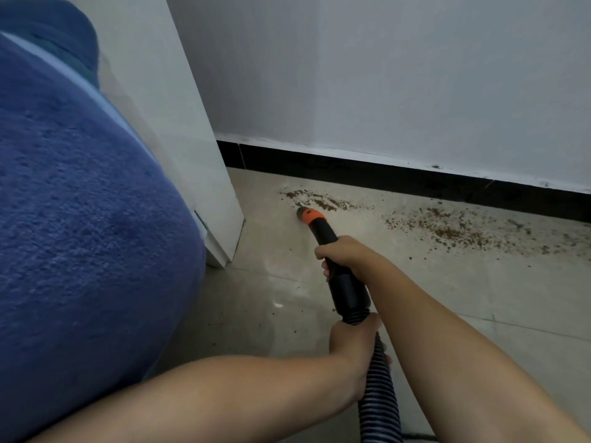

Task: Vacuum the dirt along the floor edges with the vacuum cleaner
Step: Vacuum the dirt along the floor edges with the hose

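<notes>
No words, numbers or signs can be read anywhere here, not on the wall, the floor or the vacuum.

The light is dim, soft and even, with a cool bluish-grey cast over the wall (383,75); no lamp or window shows, and where it comes from cannot be told. Shadows are faint: the floor (479,298) darkens toward 7 o'clock beside the blue blanket (80,235). A small white glint sits on the tiles near centre, with a pale sheen around it. The whole picture is soft (compression smears fine texture), and the blanket at 9 o'clock is blurred most. The dirt (447,225) at 3 o'clock reads as grainy specks. Wide-angle distortion bends the black skirting (383,177) and leans the white panel (179,123) at 11 o'clock.
</notes>
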A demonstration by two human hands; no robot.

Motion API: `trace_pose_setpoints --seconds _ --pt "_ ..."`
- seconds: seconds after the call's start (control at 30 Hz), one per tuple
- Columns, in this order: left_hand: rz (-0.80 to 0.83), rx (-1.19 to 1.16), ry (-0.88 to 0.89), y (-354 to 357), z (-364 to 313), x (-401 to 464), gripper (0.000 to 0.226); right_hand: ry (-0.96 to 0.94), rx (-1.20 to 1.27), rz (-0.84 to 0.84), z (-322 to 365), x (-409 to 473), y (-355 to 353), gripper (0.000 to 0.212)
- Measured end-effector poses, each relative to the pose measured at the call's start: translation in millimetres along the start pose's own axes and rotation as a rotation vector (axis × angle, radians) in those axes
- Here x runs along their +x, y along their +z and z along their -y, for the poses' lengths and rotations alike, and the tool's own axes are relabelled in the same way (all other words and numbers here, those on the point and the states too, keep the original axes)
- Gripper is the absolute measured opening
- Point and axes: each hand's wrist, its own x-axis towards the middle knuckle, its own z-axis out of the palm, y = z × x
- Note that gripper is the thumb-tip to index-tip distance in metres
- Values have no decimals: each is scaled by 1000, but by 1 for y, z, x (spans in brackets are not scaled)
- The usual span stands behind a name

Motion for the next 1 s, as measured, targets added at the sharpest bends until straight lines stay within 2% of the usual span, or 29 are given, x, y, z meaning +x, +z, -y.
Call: trace_pose_setpoints --seconds 0.17,0.3,0.43,0.57,0.77,1.0 --pt "14 -7 -17 2 -4 7 28 -3 37 -25 -1 9 -4 28" --pt "103 66 -115 9 5 7 14 15 108 -129 -21 2 -30 24" --pt "153 157 -167 14 3 7 17 34 179 -265 -35 -3 -52 23" --pt "156 154 -150 14 -5 7 20 32 204 -318 -28 -2 -55 24" --pt "98 34 -76 18 -7 6 19 25 69 -196 -5 2 -37 21" --pt "-6 -89 17 16 -22 5 13 7 -49 -44 21 16 -14 30"
